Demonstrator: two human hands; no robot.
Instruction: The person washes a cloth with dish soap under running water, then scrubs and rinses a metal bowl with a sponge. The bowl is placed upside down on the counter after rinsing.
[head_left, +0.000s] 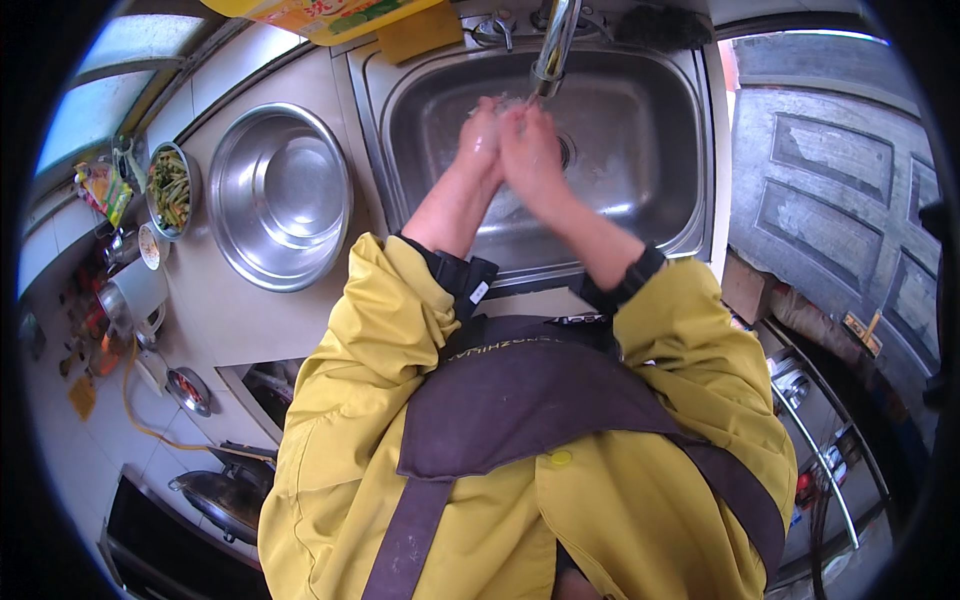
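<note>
My left hand (480, 139) and my right hand (531, 142) are pressed together over the stainless steel sink (637, 157). They are directly below the end of a chrome faucet spout (551, 64). Water splashes over the fingers, and both hands look wet. Blur and water hide how the fingers are bent, and no object shows between them. The drain (565, 150) lies just right of my right hand, partly covered by it.
Left of the sink, a large steel basin (281, 195) sits on the counter beside a bowl of cut green vegetables (171, 191). A yellow cloth or sponge (420, 34) and a dark scrubber (664, 28) lie behind the sink. A wok (225, 499) is lower left; a panelled door (825, 165) stands right.
</note>
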